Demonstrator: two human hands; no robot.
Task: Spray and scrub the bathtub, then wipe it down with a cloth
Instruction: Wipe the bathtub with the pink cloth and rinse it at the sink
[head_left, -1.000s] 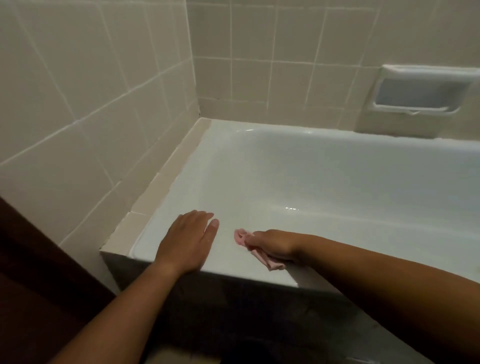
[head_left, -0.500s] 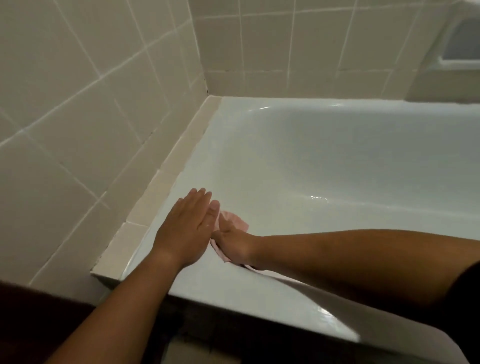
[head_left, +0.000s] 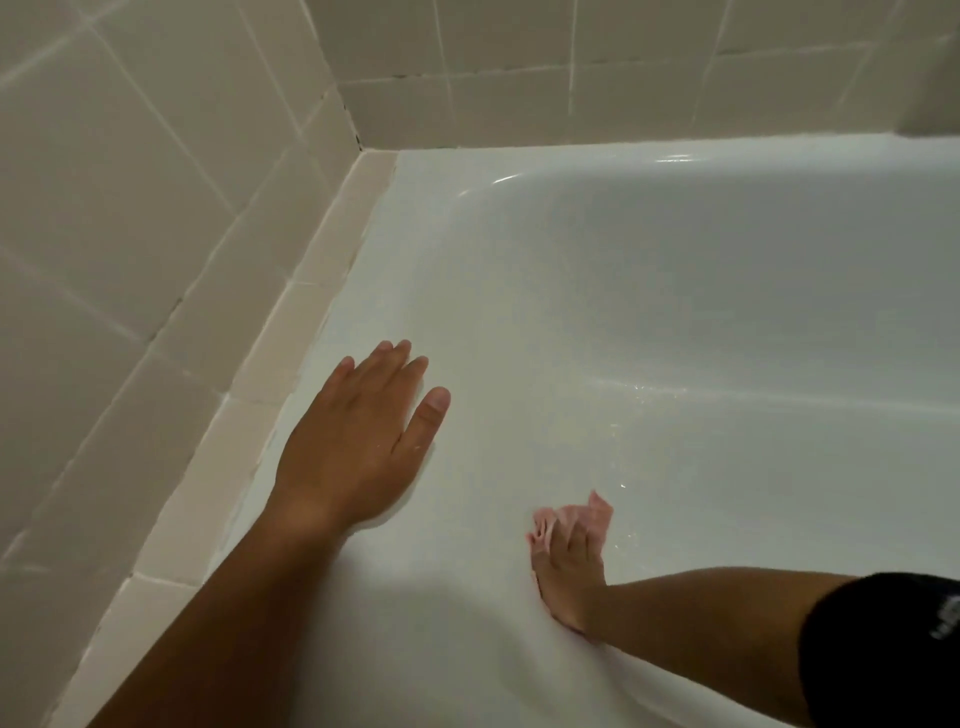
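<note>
One white bathtub (head_left: 727, 312) fills most of the view, with its inner corner up at 12 o'clock. Two bare hands and one cloth are at work in it.

The left hand (head_left: 358, 447) lies at about 8 o'clock from the centre of the view. It rests palm down on the sloping end of the tub, holding nothing. All four fingers and the thumb are out straight and point toward 1 o'clock, the thumb a little apart from the rest. Its bare forearm runs back to the bottom edge at 7 o'clock.

The right hand (head_left: 571, 566) is at 5 o'clock, well apart from the left and lower down inside the tub. Its fingers bend over the one pink cloth (head_left: 597, 514) and hold it bunched against the white surface. Crumpled folds stick out past the fingertips toward 12 o'clock and beside the thumb at 10 o'clock. From the left hand, the cloth lies at 4 o'clock. The right forearm comes in from 4 o'clock, where one black sleeve (head_left: 883, 649) with a small pale mark covers the upper arm.

Small wet glints show on the tub at 1 o'clock from the cloth.

Two beige tiled walls meet above the tub: the side wall (head_left: 130, 182) at 10 o'clock and the back wall (head_left: 571, 52) at 12 o'clock. One narrow tiled ledge (head_left: 280, 353) runs between the side wall and the tub, from 7 o'clock up to the corner.
</note>
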